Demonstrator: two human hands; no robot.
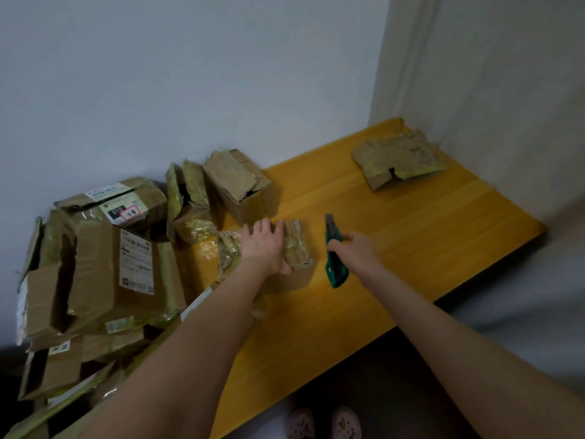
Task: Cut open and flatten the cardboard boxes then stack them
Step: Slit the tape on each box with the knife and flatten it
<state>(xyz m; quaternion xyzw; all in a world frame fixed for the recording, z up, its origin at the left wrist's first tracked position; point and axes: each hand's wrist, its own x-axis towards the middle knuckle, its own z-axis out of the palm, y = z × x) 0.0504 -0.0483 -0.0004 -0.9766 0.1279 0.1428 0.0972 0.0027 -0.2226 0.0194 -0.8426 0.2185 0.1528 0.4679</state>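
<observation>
At frame centre a taped box (299, 248) is being pinned under the flat left hand (264, 245) while a green knife (335, 258) is being gripped by the right hand (356, 248), ideally to be drawn along the tape seam, away from that left hand.

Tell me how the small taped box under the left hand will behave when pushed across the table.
The small box looks crumpled, so probably light and yielding under the left hand. Resting on the smooth table, it would likely slide easily. Low and squat, it seems unlikely to tip.
</observation>
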